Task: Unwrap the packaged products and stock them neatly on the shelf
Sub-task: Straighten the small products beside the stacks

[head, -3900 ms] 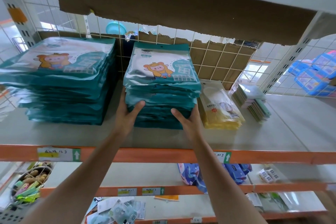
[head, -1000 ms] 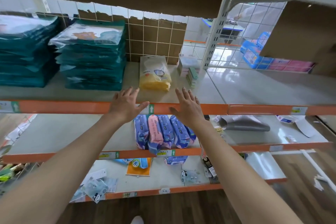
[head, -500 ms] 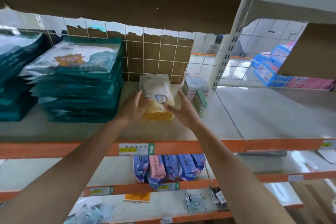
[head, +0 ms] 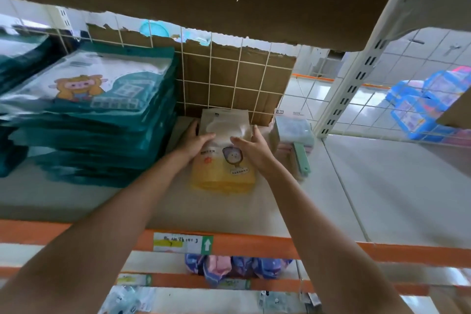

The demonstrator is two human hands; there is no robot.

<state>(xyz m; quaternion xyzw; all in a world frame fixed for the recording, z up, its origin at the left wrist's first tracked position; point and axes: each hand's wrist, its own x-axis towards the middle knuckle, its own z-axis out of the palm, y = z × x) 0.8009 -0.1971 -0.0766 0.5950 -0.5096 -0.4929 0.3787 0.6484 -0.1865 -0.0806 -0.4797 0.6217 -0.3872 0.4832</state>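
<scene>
A small stack of yellow-and-clear packets [head: 224, 173] lies flat on the white shelf [head: 395, 199], its far end against the cardboard back. My left hand [head: 192, 144] holds the stack's left side with the thumb laid over the top. On the right side, my right hand [head: 253, 148] grips it the same way. To the left, a tall stack of teal packets [head: 102, 109] with a cartoon animal on top stands close beside my left hand.
Small pastel packs and a green-handled item [head: 293, 137] sit just right of the yellow stack, by the white upright post [head: 356, 71]. A wire grid backs the shelf. Blue packs [head: 428, 99] show behind it. Purple and pink packs [head: 229, 270] stand on the lower shelf.
My hands left the teal stack, moved right and reached in to the yellow packets. Since half a second ago they have slid further back along the stack, thumbs now on top.
</scene>
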